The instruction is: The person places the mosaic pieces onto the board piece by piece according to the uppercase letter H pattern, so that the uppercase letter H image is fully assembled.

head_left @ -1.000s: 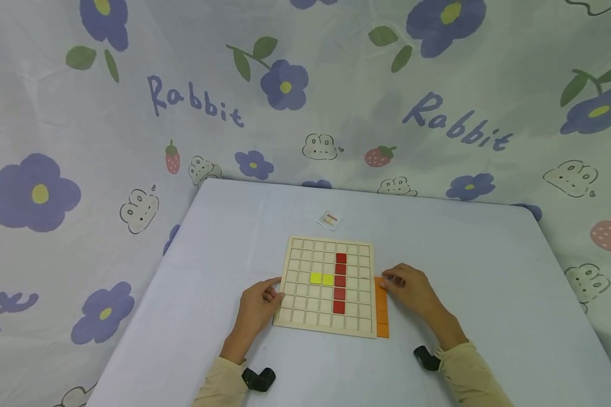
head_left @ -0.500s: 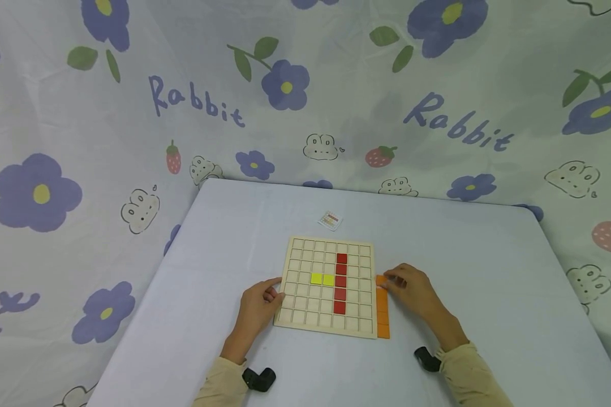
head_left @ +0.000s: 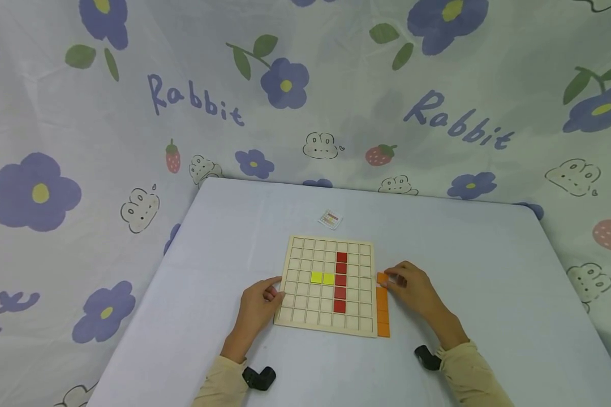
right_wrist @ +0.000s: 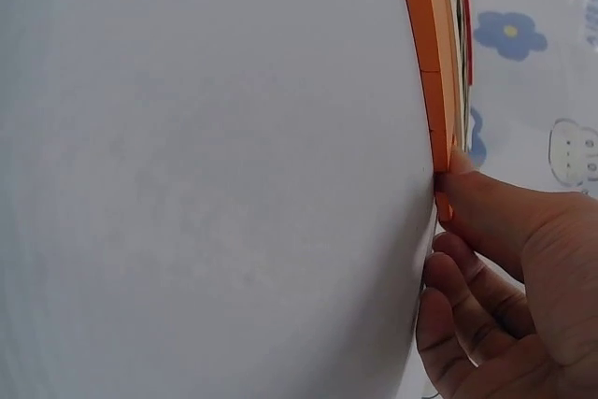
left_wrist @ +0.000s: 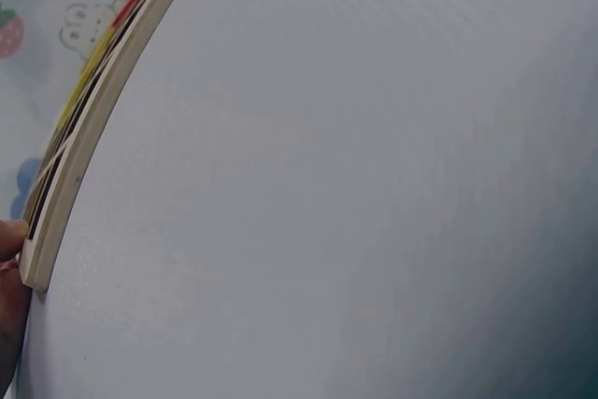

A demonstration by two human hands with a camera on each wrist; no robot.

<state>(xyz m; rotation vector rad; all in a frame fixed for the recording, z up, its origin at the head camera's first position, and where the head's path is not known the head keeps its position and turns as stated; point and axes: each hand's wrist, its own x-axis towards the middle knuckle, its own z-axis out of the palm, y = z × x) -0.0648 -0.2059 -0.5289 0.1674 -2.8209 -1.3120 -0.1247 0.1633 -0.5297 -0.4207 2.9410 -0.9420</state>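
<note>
A pale wooden grid board (head_left: 299, 310) lies on the white table. Five-cell-long red tiles (head_left: 340, 280) form a column in its cells, and two yellow tiles (head_left: 322, 278) sit side by side left of that column. At the board's left edge my left hand (head_left: 257, 305) grips the rim with thumb and finger; the left wrist view shows the thumb (left_wrist: 11, 238) at the corner. My right hand (head_left: 412, 287) pinches a single orange tile (head_left: 382, 277) between thumb and index finger. Just nearer me, more orange tiles (head_left: 382, 314) stand in a line along the board's right side.
A small printed card (head_left: 330, 219) with a coloured grid pattern lies beyond the board. The white tabletop (head_left: 489, 271) reaches to a curtain (head_left: 336, 85) with flowers and rabbits at the back. A black wrist device (head_left: 258, 379) sits by each cuff.
The pinched orange tile has slid slightly away from me, and a gap now separates it from the orange line. My left hand and the board stay in place.
</note>
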